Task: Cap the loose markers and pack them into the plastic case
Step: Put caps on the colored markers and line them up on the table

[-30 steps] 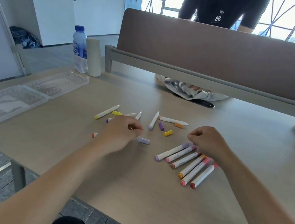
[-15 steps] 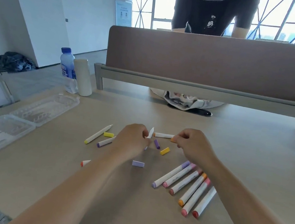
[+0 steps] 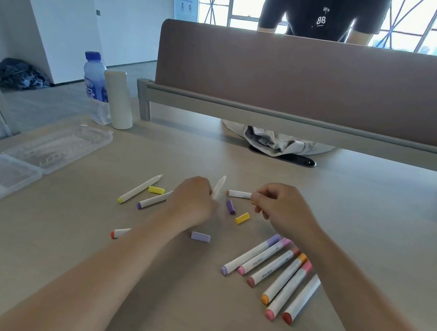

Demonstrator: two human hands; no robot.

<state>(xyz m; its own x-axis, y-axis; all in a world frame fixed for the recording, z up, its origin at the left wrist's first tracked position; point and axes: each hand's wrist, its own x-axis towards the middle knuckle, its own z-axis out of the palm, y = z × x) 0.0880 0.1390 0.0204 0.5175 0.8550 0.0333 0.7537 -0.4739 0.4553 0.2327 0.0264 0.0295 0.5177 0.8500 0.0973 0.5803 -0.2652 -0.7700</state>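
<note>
The left hand (image 3: 192,201) is curled around a white marker (image 3: 219,188), which pokes up and away from its knuckles. The right hand (image 3: 285,211) pinches one end of a second white marker (image 3: 239,194), which lies flat with its orange tip pointing toward the left hand. Whether the right fingers also hold a cap cannot be told. On the table (image 3: 371,229) between the two hands lie a purple cap (image 3: 230,206) and a yellow cap (image 3: 242,218). A lavender cap (image 3: 200,236) sits just beside the left wrist. Left of the left hand are a yellow-ended marker (image 3: 139,188), another yellow cap (image 3: 156,190) and a purple-ended marker (image 3: 154,199) that runs under the hand. A red-ended marker (image 3: 120,233) shows partly from behind the left forearm. Six capped markers (image 3: 273,267) lie side by side just inside the right forearm. The clear plastic case (image 3: 23,170) lies open well out to the left of the left hand.
</note>
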